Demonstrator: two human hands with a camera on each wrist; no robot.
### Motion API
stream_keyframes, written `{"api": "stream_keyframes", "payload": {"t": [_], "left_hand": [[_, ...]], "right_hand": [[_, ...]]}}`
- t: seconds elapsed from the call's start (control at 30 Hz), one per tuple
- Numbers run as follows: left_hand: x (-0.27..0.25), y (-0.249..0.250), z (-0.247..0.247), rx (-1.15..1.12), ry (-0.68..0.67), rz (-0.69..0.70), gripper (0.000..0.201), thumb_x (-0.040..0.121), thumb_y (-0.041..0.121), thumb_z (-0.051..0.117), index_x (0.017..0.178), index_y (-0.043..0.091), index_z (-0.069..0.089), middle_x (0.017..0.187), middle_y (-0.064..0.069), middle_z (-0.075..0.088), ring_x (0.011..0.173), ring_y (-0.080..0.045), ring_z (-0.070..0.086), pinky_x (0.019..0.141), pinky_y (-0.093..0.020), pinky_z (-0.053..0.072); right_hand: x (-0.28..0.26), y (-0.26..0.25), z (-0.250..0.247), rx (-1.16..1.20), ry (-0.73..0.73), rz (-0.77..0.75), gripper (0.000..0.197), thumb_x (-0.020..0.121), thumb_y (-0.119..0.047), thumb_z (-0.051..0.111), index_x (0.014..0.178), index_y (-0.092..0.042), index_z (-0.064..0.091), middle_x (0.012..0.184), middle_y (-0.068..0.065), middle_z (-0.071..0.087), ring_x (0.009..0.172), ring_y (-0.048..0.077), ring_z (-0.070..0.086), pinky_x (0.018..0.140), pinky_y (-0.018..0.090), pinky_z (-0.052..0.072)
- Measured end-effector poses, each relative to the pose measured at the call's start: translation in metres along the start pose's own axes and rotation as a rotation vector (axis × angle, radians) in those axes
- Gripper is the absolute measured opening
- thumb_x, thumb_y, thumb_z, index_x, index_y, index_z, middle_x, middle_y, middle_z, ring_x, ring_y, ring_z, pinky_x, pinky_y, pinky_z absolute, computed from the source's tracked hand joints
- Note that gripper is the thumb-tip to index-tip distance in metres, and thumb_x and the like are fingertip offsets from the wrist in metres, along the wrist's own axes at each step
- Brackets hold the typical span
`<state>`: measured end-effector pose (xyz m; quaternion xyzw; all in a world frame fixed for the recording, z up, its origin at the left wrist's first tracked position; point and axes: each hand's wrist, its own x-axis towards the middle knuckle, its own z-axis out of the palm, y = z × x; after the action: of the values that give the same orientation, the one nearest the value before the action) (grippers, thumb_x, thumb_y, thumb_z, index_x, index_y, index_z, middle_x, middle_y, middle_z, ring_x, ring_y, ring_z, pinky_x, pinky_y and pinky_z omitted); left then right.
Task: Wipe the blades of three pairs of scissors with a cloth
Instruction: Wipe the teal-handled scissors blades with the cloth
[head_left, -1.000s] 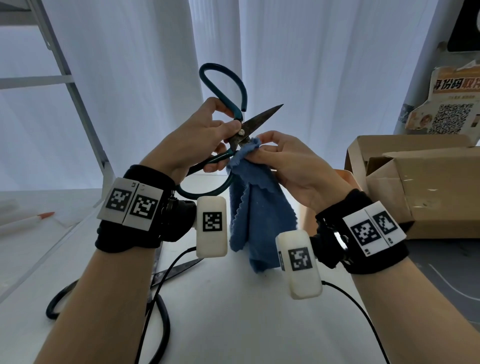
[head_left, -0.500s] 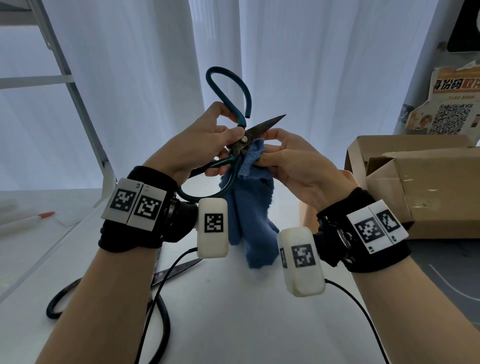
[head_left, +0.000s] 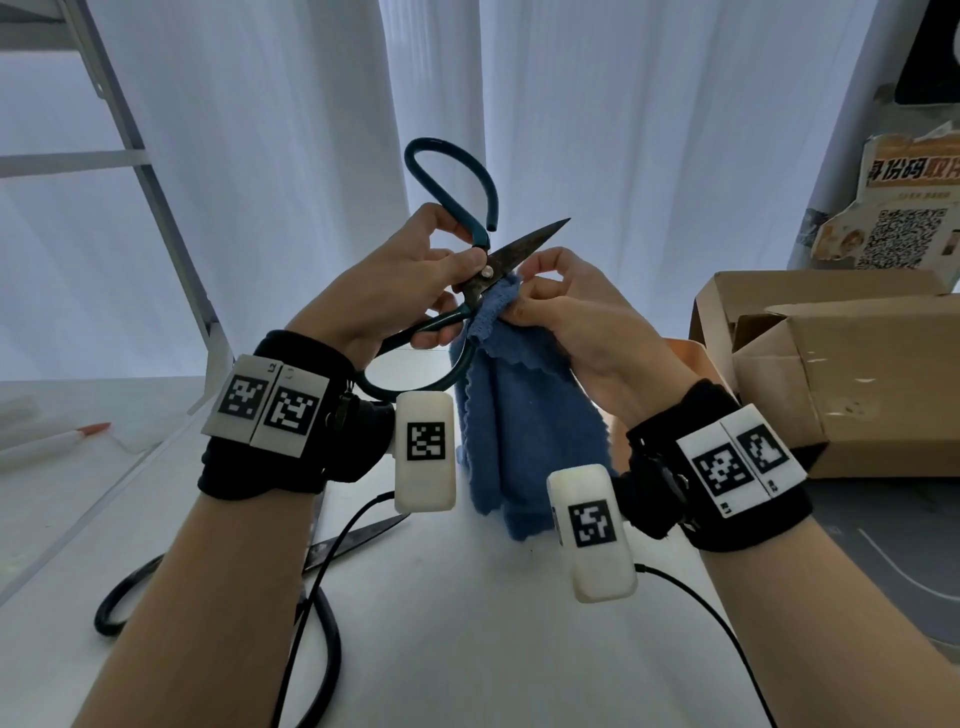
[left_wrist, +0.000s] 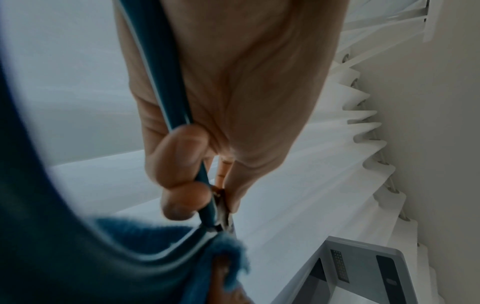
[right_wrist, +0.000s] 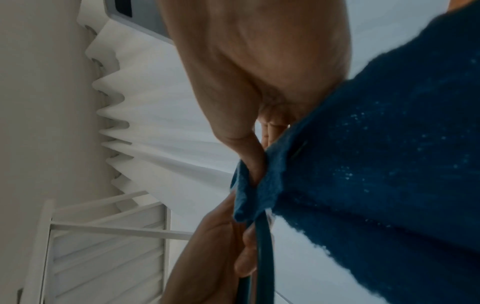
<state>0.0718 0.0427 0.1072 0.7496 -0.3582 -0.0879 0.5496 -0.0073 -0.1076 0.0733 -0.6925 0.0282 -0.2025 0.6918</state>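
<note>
Teal-handled scissors are held up in the air with their blades spread; one dark blade points up and to the right. My left hand grips them at the pivot and handle loops. A blue cloth hangs down from my right hand, which pinches it around the lower blade just right of the pivot, hiding that blade. The cloth fills the right wrist view, pinched by the thumb. A second, black-handled pair of scissors lies on the white table under my left forearm, partly hidden.
Open cardboard boxes stand at the right. A white pen with a red tip lies at the left. White curtains hang behind, beside a white frame. Sensor cables trail from both wrists over the table.
The scissors have tilted so the upper handle loop sits more upright. My right hand with the cloth has shifted slightly back toward the pivot, and the hanging cloth swung a little.
</note>
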Motion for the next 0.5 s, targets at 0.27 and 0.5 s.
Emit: {"api": "stream_keyframes", "payload": {"t": [0.27,0.5], "left_hand": [[0.0003,0.0014,0.0031,0.059,-0.026,0.024,0.024,0.105,0.022,0.052,0.126,0.014,0.044,0.090,-0.013,0.061,0.050,-0.017,0.048,0.035,-0.023,0.034],[0.0000,0.0011,-0.0015,0.010,0.020,-0.005,0.026,0.104,0.022,0.054,0.126,0.011,0.047,0.086,-0.007,0.061,0.050,-0.017,0.048,0.034,-0.023,0.033]], "right_hand": [[0.0014,0.0004,-0.0037,-0.017,0.012,0.052,0.044,0.087,0.007,0.064,0.128,-0.004,0.051,0.115,0.025,0.068,0.110,0.034,0.067,0.100,0.043,0.053],[0.0017,0.0008,-0.0017,-0.021,-0.009,0.058,0.039,0.088,-0.007,0.071,0.123,-0.010,0.055,0.105,0.021,0.069,0.099,0.032,0.069,0.093,0.042,0.056]]}}
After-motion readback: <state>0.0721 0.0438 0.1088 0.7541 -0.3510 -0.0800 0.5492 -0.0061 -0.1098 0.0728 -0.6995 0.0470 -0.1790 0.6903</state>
